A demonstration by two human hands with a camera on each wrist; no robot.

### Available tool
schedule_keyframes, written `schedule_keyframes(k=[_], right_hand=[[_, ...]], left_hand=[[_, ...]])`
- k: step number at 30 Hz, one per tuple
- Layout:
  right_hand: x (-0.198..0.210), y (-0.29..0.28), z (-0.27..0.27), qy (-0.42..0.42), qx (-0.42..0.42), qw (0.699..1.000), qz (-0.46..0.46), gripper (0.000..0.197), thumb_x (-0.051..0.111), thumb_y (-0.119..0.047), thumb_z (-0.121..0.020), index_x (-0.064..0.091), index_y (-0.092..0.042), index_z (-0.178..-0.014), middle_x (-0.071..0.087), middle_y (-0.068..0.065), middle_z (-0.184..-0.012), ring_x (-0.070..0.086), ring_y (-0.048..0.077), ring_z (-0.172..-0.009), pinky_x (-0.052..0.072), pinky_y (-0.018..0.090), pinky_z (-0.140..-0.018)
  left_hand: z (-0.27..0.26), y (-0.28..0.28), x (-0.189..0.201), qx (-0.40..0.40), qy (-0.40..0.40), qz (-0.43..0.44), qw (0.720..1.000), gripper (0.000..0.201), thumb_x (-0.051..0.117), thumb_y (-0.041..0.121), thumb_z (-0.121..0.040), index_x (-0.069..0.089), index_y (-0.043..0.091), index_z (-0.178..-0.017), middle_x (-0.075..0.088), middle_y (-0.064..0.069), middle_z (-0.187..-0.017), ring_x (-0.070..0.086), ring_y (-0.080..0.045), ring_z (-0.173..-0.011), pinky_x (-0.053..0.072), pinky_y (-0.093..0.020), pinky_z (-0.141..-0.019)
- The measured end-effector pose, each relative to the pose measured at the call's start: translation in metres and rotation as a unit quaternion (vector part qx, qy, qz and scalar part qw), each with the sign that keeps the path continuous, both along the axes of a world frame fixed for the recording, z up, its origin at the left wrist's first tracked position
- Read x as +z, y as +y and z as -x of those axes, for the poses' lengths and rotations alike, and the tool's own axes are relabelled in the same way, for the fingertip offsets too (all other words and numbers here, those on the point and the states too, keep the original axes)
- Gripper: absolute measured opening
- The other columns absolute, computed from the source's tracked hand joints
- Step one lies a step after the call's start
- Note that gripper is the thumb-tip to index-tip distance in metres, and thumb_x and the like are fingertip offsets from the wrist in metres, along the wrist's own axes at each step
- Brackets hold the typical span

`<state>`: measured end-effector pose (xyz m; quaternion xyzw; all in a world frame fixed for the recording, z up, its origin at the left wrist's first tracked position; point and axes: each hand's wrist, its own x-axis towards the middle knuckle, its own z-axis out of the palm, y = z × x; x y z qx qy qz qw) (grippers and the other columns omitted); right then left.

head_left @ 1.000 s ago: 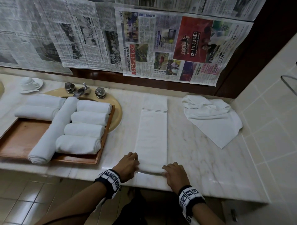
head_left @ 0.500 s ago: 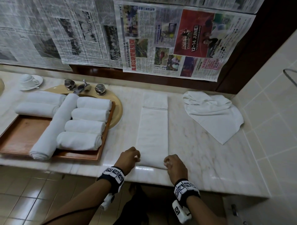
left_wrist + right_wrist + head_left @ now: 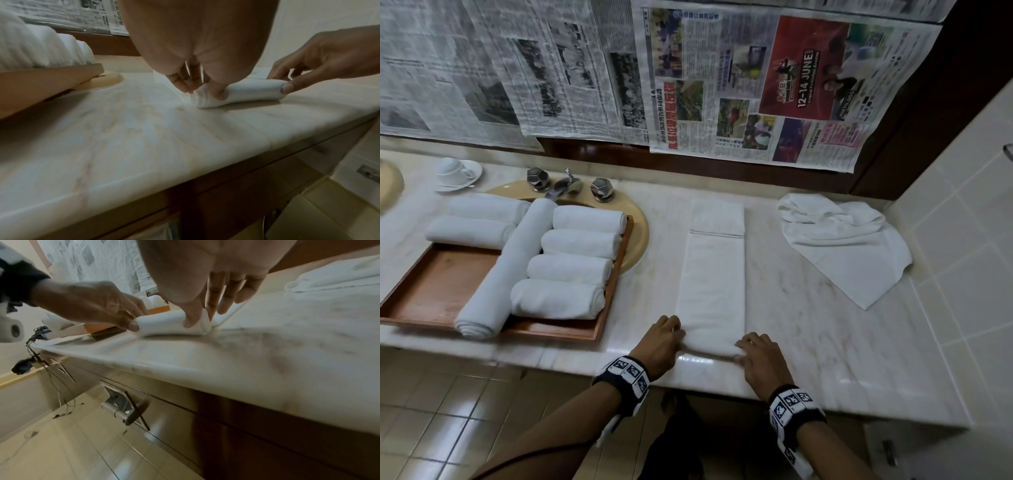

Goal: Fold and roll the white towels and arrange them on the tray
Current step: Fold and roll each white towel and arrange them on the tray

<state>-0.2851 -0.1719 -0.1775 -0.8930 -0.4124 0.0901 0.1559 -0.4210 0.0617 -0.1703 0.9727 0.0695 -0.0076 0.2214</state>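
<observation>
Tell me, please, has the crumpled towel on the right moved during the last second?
No. The crumpled towel lies in the same spot against the tiled wall; only the camera shifted.

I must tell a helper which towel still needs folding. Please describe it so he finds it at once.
On the marble counter, look at the far right, near the tiled wall. The crumpled towel lies there in a loose heap, unlike the flat strip and the rolls on the tray.

We read "12–14 JUNE" on red advert in newspaper (image 3: 784, 85) on wall; other print illegible.
</observation>
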Motion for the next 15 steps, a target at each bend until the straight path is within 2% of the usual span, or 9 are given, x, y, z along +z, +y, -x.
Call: schedule_keyframes(k=[2, 4, 5, 7, 9, 11, 13, 15], right_hand=[[0.002, -0.001, -0.002, 0.039, 0.003, 0.999, 0.013, 0.022, 0.058, -0.03, -0.089, 0.07, -0.022, -0.106, 0.066, -0.007, -0.104, 0.058, 0.022, -0.093, 0.043, 0.036, -0.077], [0.006, 0.001, -0.007, 0.104, -0.034, 0.994, 0.018, 0.022, 0.058, -0.032, -0.091, 0.068, -0.025, -0.109, 0.068, -0.008, -0.106, 0.056, 0.02, -0.099, 0.04, 0.033, -0.082], [0.009, 0.003, -0.009, 0.136, -0.069, 0.988, 0.011, 0.019, 0.062, -0.032, -0.089, 0.067, -0.028, -0.106, 0.069, -0.008, -0.102, 0.056, 0.018, -0.097, 0.041, 0.03, -0.081], [0.013, 0.008, -0.012, 0.179, -0.131, 0.975, -0.008, 0.015, 0.067, -0.033, -0.084, 0.057, -0.032, -0.096, 0.066, -0.011, -0.091, 0.059, 0.015, -0.09, 0.043, 0.029, -0.077], [0.016, 0.014, -0.012, 0.169, -0.149, 0.974, 0.004, 0.017, 0.066, -0.031, -0.085, 0.05, -0.032, -0.09, 0.06, -0.012, -0.084, 0.058, 0.018, -0.089, 0.042, 0.031, -0.076], [0.019, 0.02, -0.01, 0.135, -0.158, 0.978, 0.008, 0.014, 0.064, -0.026, -0.087, 0.051, -0.031, -0.086, 0.055, -0.012, -0.088, 0.054, 0.018, -0.093, 0.041, 0.033, -0.077], [0.02, 0.023, -0.008, 0.108, -0.165, 0.98, -0.02, 0.015, 0.066, -0.02, -0.085, 0.057, -0.032, -0.08, 0.052, -0.012, -0.092, 0.052, 0.016, -0.094, 0.04, 0.033, -0.076], [0.016, 0.022, -0.005, 0.078, -0.153, 0.984, -0.043, 0.017, 0.065, -0.015, -0.085, 0.062, -0.029, -0.076, 0.056, -0.011, -0.091, 0.055, 0.017, -0.089, 0.042, 0.034, -0.073]], left_hand=[[0.004, 0.001, -0.002, 0.004, 0.005, 0.032, 0.999, 0.009, 0.056, 0.01, -0.087, 0.064, 0.008, -0.089, 0.055, -0.007, -0.098, 0.045, -0.025, -0.086, 0.045, -0.039, -0.073], [0.004, 0.0, 0.002, 0.025, 0.003, 0.065, 0.998, 0.019, 0.053, 0.008, -0.091, 0.063, 0.007, -0.107, 0.057, -0.007, -0.104, 0.048, -0.025, -0.092, 0.042, -0.032, -0.08], [0.003, -0.001, 0.006, 0.046, 0.007, 0.082, 0.996, 0.022, 0.053, 0.007, -0.092, 0.059, 0.009, -0.113, 0.058, -0.006, -0.106, 0.049, -0.024, -0.094, 0.04, -0.029, -0.08], [-0.001, -0.003, 0.013, 0.085, 0.027, 0.112, 0.99, 0.027, 0.053, 0.004, -0.09, 0.05, 0.015, -0.115, 0.06, -0.004, -0.101, 0.05, -0.021, -0.09, 0.038, -0.028, -0.074], [-0.006, -0.004, 0.016, 0.098, 0.039, 0.112, 0.988, 0.029, 0.054, 0.004, -0.088, 0.045, 0.02, -0.111, 0.06, -0.002, -0.093, 0.05, -0.02, -0.082, 0.036, -0.029, -0.068], [-0.01, -0.002, 0.017, 0.111, 0.032, 0.113, 0.987, 0.031, 0.055, 0.005, -0.087, 0.044, 0.023, -0.11, 0.059, 0.0, -0.093, 0.051, -0.018, -0.078, 0.035, -0.027, -0.066], [-0.011, -0.001, 0.016, 0.118, 0.008, 0.099, 0.988, 0.03, 0.058, 0.003, -0.087, 0.05, 0.023, -0.109, 0.057, 0.003, -0.1, 0.057, -0.02, -0.078, 0.036, -0.023, -0.066], [-0.009, -0.001, 0.012, 0.096, -0.007, 0.072, 0.993, 0.023, 0.057, 0.002, -0.089, 0.06, 0.018, -0.105, 0.056, 0.001, -0.105, 0.063, -0.025, -0.078, 0.042, -0.027, -0.066]])
